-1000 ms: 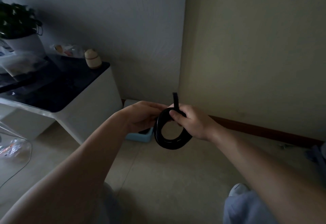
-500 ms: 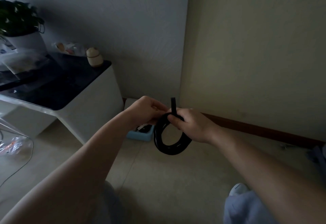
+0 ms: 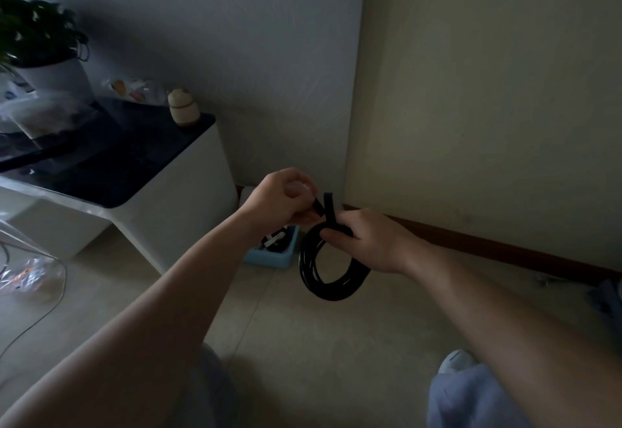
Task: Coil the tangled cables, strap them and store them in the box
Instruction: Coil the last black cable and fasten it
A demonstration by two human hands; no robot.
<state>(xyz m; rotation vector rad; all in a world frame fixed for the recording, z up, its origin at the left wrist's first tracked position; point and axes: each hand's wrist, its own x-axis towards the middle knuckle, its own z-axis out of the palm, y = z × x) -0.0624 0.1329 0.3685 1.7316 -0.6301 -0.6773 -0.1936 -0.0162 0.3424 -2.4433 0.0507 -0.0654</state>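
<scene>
Head view: what do the fingers [image 3: 304,192] of the left hand [image 3: 279,202] hold?

They are curled and pinch a small black end. It looks like one end of the strap [image 3: 329,207], but it is too dark to be sure.

Where does the strap go?

It stands straight up, just right of those fingers, at the top of the cable coil [image 3: 331,281].

Who holds the coil?

The right hand [image 3: 370,242]. Its thumb and fingers squeeze the top. The ring hangs down below it, in the air over the floor.

Which hand is nearer the strap?

Both are right at it. I think the left one should wrap it round.

Where is the box [image 3: 269,256]?

It is blue. It sits on the floor past the left wrist, by the table [image 3: 188,192].
</scene>
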